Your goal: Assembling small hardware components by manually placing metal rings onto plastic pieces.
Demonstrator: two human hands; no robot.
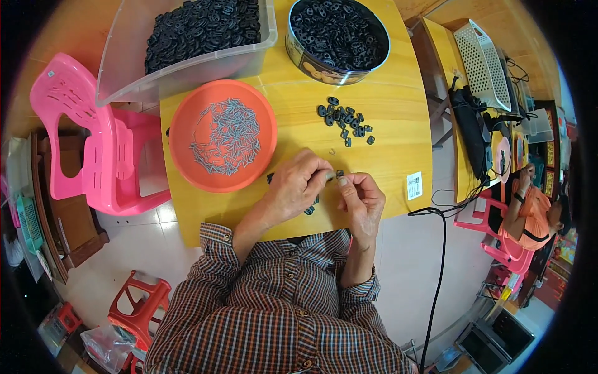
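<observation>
Between the thumb and forefinger of my right hand (pixel 362 202) is a small black two-hole plastic piece (pixel 340 174), like a cord lock part. My left hand (pixel 298 185) is closed in a pinch just left of it; whatever its fingertips hold is too small to make out. Partly hidden beneath the left hand, a few more black pieces (pixel 309 210) lie near the table's front edge. A tiny thin metal bit (pixel 332 152) rests beyond my fingers. Farther off is a loose cluster of black pieces (pixel 342 118). An orange plate (pixel 179 137) of small silvery spring-like parts (pixel 230 134) stands to the left.
At the back of the yellow table (pixel 398 81) stand a clear plastic bin (pixel 187 78) and a round tin (pixel 324 73), both full of black pieces. A white label (pixel 414 186) is at the right edge. A pink chair (pixel 93 143) stands left; another person (pixel 529 212) sits far right.
</observation>
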